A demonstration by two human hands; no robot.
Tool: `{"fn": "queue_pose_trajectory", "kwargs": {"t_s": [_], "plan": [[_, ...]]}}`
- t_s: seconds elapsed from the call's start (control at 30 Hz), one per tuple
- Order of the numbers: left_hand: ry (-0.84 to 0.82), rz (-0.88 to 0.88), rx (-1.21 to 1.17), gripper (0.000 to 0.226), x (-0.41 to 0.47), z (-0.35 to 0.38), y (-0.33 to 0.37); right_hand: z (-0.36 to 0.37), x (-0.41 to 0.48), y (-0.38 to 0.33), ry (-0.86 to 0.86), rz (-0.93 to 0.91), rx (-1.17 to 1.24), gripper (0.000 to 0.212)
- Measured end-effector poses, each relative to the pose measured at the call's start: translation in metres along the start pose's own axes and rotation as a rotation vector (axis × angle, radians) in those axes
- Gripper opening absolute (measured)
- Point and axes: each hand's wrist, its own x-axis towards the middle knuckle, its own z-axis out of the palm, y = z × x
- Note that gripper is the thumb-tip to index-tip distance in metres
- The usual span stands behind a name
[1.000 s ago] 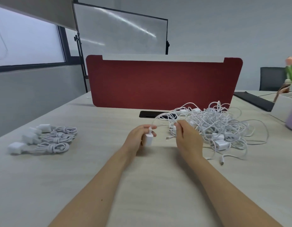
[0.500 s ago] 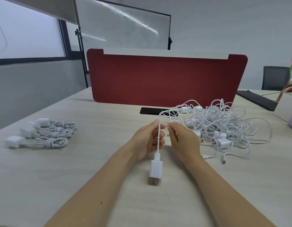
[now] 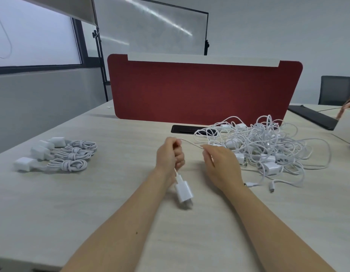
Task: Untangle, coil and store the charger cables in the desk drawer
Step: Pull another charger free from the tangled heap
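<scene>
Charger cable (image 3: pixel 190 143) was gripped in the closed left hand (image 3: pixel 170 155), mid-desk, its adapter (image 3: pixel 183 191) dangling below, and pinched by the right hand (image 3: pixel 219 163). It would best be drawn leftward slowly, so that the tangle (image 3: pixel 264 148) at far right was not tightened.

Coiled chargers (image 3: pixel 58 156) lie by the desk's (image 3: pixel 111 203) left edge; the tangled pile (image 3: pixel 262 150) sits right of centre, before the divider panel (image 3: pixel 199 91) at the far edge. Between them — a cable (image 3: pixel 190 143) spans left hand (image 3: pixel 169 154) to right hand (image 3: pixel 221 165), its plug (image 3: pixel 183 191) seemingly hanging clear.
</scene>
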Motion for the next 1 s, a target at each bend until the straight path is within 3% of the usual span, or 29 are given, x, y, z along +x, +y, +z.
{"fn": "queue_pose_trajectory", "kwargs": {"t_s": [0.17,0.33,0.5,0.63,0.73,0.83,0.93,1.0], "plan": [[0.258,-0.008,-0.28,0.024,0.015,-0.021,0.002,-0.007,0.0,0.019,-0.051,0.126,-0.136,0.016],[0.154,-0.092,-0.465,0.025,0.023,-0.02,0.0,-0.013,0.002,0.008,-0.062,0.019,-0.084,0.025],[0.065,-0.061,-0.494,0.033,0.026,-0.028,0.006,-0.007,0.0,0.007,-0.288,-0.122,-0.017,0.018],[0.184,-0.043,-0.495,0.028,0.034,-0.026,0.002,-0.009,-0.001,0.004,-0.275,-0.133,0.069,0.021],[0.199,-0.019,-0.145,0.03,0.034,-0.018,0.0,-0.011,-0.002,0.009,-0.204,-0.1,0.114,0.013],[0.122,0.092,0.311,0.029,0.027,-0.004,-0.004,-0.019,0.0,0.03,-0.107,0.032,0.083,0.025],[-0.053,0.195,0.664,0.017,0.014,0.012,-0.004,-0.03,0.0,0.042,-0.019,0.159,0.116,0.025],[-0.227,0.226,0.853,0.02,0.006,0.026,-0.007,-0.033,0.002,0.042,0.002,0.228,0.178,0.018]]}}
